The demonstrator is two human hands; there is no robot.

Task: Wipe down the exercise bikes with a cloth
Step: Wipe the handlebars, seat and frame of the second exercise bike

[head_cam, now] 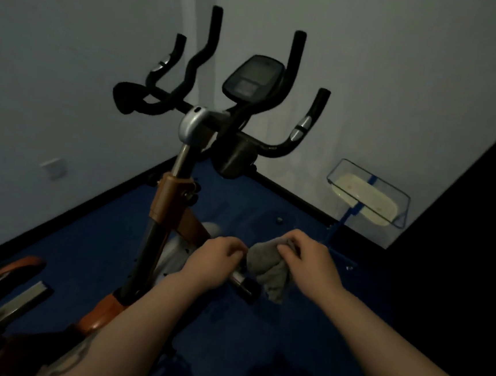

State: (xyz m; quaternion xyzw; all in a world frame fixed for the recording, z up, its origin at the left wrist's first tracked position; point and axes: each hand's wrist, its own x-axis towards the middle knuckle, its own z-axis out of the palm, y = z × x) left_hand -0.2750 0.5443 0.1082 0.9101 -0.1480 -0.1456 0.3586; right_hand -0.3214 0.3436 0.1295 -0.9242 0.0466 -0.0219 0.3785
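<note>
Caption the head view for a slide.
Right hand grips grey cloth beside left hand, in front of an orange-framed exercise bike.

left hand (215,258) gripping, right hand (305,257) pinching

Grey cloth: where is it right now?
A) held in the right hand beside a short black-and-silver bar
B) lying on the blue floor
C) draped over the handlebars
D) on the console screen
A: the right hand grips the bunched grey cloth beside the bar, which the left hand holds.
</note>
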